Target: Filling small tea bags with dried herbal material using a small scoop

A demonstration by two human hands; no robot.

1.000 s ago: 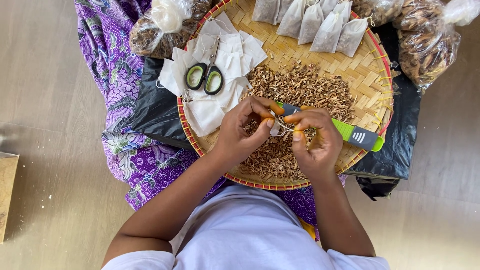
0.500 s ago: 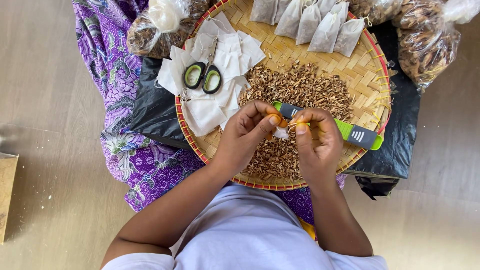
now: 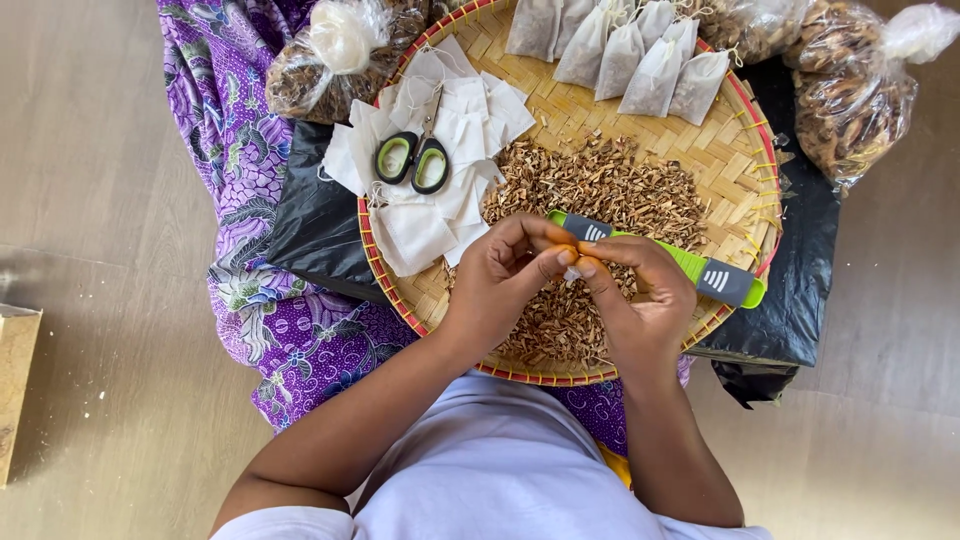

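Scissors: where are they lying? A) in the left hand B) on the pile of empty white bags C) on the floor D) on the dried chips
B: the scissors lie on the empty white bags at the left of the woven tray.

This looks like my home, a floor-level packing spot: I sit on a bare wooden floor (image 3: 110, 200) with a purple cloth (image 3: 235, 150) spread out, a woven tray (image 3: 735, 150) of dried herbs (image 3: 610, 190), small pouches (image 3: 625, 45) and scissors (image 3: 412, 158).
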